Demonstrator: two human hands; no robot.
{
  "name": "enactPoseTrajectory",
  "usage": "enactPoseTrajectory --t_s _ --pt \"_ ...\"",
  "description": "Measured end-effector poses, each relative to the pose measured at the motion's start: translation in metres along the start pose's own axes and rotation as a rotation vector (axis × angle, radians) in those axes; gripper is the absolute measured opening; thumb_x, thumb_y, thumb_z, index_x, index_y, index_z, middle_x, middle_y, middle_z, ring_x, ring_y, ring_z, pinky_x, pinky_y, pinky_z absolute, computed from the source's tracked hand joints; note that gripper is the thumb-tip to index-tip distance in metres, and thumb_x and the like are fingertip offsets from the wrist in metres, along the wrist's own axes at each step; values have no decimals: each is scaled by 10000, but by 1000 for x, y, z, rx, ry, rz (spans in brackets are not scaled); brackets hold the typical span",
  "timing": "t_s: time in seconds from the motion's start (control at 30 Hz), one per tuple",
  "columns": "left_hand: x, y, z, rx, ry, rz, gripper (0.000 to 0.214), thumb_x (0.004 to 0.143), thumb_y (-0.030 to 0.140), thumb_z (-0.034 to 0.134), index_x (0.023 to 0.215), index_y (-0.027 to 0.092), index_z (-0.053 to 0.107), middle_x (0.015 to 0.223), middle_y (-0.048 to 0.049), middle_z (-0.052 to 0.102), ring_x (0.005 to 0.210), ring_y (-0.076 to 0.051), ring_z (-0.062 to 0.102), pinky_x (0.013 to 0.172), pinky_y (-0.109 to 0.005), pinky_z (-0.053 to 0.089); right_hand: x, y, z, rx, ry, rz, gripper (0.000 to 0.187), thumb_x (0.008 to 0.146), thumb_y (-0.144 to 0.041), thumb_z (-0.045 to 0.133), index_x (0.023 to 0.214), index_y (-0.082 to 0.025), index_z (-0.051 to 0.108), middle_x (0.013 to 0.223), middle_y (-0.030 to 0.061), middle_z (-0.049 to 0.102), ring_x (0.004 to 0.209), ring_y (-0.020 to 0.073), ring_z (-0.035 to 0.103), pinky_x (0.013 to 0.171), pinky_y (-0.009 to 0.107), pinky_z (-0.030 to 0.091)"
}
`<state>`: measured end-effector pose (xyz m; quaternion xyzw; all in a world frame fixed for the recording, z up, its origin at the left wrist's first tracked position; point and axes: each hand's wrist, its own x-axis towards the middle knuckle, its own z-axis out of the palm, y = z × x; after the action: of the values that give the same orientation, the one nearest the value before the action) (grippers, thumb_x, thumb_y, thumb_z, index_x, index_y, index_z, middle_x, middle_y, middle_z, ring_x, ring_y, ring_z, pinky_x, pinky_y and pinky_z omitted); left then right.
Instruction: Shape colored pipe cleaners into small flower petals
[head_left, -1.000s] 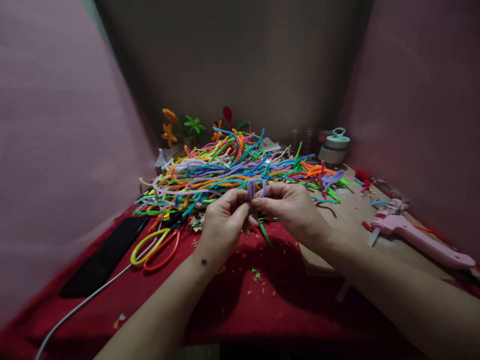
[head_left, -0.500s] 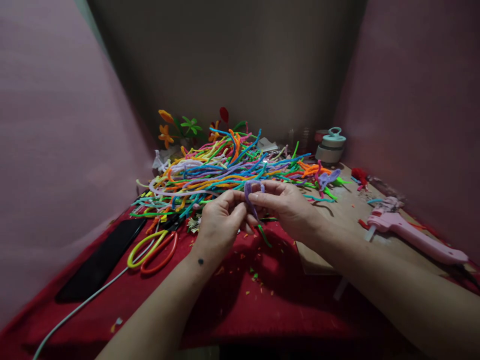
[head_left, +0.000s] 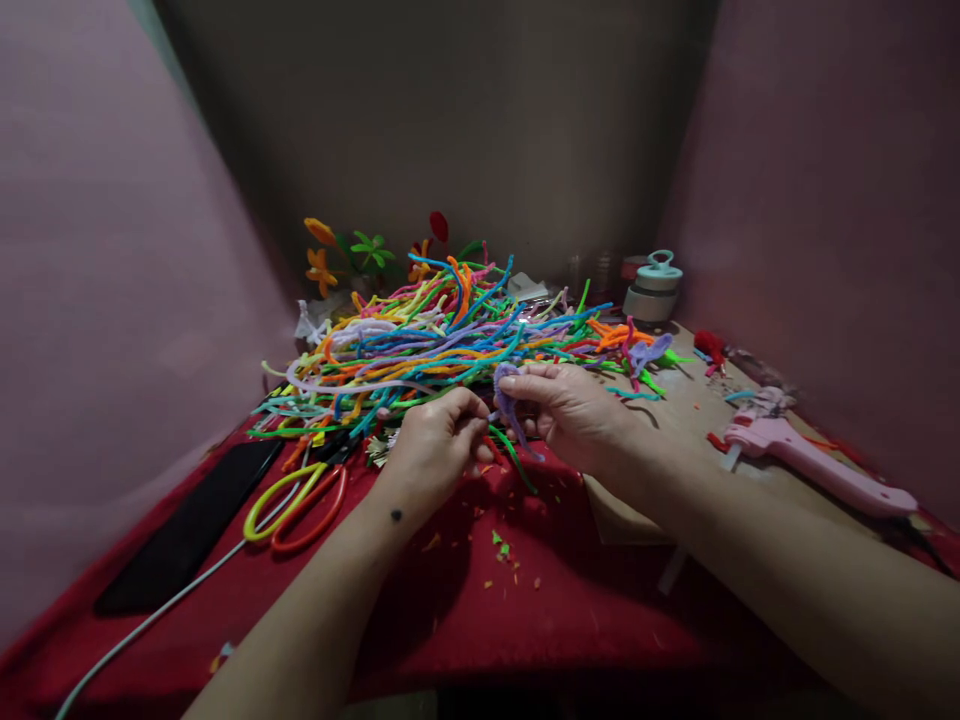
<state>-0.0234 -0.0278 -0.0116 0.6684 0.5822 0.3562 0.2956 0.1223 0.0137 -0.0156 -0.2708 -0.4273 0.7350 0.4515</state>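
A purple pipe cleaner (head_left: 508, 405), bent into a loop with a tail hanging down, is pinched between the thumb and fingers of my right hand (head_left: 574, 410). My left hand (head_left: 439, 440) is closed beside it, thumb and fingertips on a short purple end of the same pipe cleaner. Both hands hover over the near edge of a big heap of coloured pipe cleaners (head_left: 420, 345). Below my fingers a green pipe cleaner (head_left: 517, 462) sticks out toward me.
Scissors (head_left: 296, 507) with yellow and red handles and a black phone (head_left: 191, 525) lie left on the red cloth (head_left: 510, 630). A pink glue gun (head_left: 817, 465) rests on a board at right. Behind stand pipe-cleaner flowers (head_left: 321, 270) and a lidded container (head_left: 652, 287).
The hands have drawn slightly apart, the left moving down and left. The purple loop has tilted, staying in the right hand's pinch. The whole view has shifted a little.
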Motion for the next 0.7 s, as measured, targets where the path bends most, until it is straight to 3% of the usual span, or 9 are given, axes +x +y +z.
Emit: enactPoseTrajectory --t_s 0.13,0.33,0.7 --pt "1 -1 -4 175 10 63 84 752 240 499 737 180 556 532 15 597 452 -124 559 472 -210 414 1 1 -1 -11 13 -5 161 591 -213 699 609 -140 557 565 -12 585 509 100 534 518 253 433" --pt "3 -2 -11 356 -80 145 116 763 190 444 703 180 543 583 16 582 533 -114 521 545 -213 391 7 7 -4 9 1 -79 160 590 -192 686 582 -145 533 524 -36 544 465 76 486 489 231 393" --pt "2 -8 -12 458 -193 241 138 746 141 420 698 184 542 631 13 545 592 -121 483 542 -218 346 6 5 -2 -34 36 -76 160 582 -222 663 560 -149 522 497 -36 523 440 83 475 486 247 394"
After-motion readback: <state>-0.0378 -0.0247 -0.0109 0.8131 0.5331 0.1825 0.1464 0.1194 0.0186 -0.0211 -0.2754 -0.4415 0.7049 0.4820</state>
